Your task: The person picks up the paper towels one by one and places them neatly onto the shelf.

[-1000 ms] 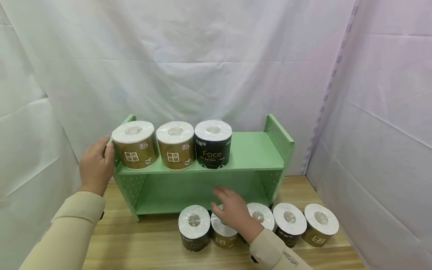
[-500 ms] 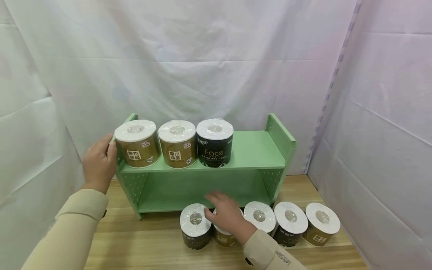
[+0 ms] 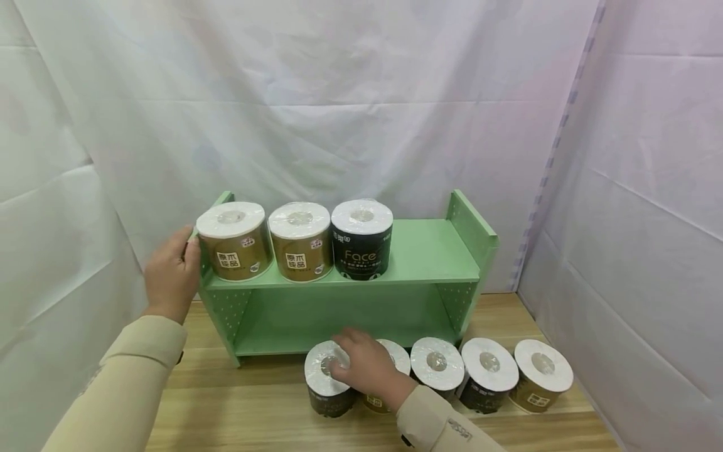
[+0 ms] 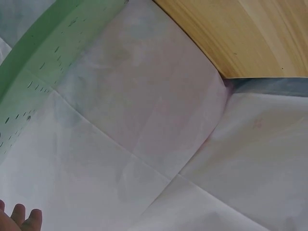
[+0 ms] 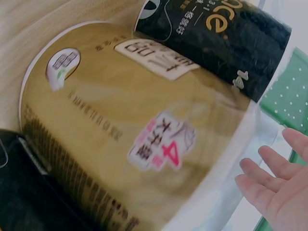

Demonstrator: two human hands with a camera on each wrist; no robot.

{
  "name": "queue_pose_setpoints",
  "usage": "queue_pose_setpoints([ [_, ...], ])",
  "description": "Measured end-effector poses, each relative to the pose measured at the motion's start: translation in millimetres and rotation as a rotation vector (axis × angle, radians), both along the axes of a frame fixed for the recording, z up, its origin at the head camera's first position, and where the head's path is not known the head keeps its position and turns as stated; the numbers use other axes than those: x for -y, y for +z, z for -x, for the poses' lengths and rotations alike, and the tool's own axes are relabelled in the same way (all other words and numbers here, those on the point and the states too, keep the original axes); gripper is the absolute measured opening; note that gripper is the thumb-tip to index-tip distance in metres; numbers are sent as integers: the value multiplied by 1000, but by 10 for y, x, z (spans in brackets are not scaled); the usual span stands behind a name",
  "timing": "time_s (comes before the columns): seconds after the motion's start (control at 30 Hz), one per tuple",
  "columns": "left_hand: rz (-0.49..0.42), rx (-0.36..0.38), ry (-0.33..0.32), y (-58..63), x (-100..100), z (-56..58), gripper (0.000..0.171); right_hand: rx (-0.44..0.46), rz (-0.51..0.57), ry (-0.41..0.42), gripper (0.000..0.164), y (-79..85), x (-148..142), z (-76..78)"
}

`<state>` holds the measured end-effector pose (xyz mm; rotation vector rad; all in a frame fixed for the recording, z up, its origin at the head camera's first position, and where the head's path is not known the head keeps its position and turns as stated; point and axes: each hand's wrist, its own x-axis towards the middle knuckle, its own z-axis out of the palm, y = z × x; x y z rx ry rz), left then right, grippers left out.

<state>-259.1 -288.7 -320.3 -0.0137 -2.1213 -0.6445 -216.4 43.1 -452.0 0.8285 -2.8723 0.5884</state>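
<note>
My left hand (image 3: pixel 171 273) grips the left side panel of a green two-tier shelf (image 3: pixel 435 251), thumb toward the front edge. In the left wrist view only fingertips (image 4: pixel 34 219) show, below the perforated panel (image 4: pixel 53 62). My right hand (image 3: pixel 367 367), fingers extended, hovers over the front row of wrapped toilet rolls. Its fingertips overlap the top of the leftmost black roll (image 3: pixel 330 403). Under the palm stands a gold roll (image 3: pixel 398 356), partly hidden. The right wrist view shows this gold wrapper (image 5: pixel 110 115) close up, with the black roll (image 5: pixel 211 43) beside it.
On the upper tier stand two gold rolls (image 3: pixel 243 254) (image 3: pixel 302 254) and a black "Face" roll (image 3: pixel 361 251). Further right along the wooden table (image 3: pixel 254 414) are a third roll (image 3: pixel 437 363), a black roll (image 3: pixel 486 398) and a gold roll (image 3: pixel 541 370). White cloth (image 3: pixel 361 125) hangs behind and at both sides.
My right hand has moved left, from above the gold roll to the leftmost black roll. The left hand keeps its place on the panel; the view has shifted slightly.
</note>
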Motion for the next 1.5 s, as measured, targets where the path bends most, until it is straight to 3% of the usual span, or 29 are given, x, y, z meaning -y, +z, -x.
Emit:
queue_pose_setpoints([
  [0.4,-2,13,4,8,-22,-18,38,19,-56,14,60,-96,111,-13],
  [1.5,9,19,9,6,-7,-13,35,29,-136,60,80,-130,254,-48],
])
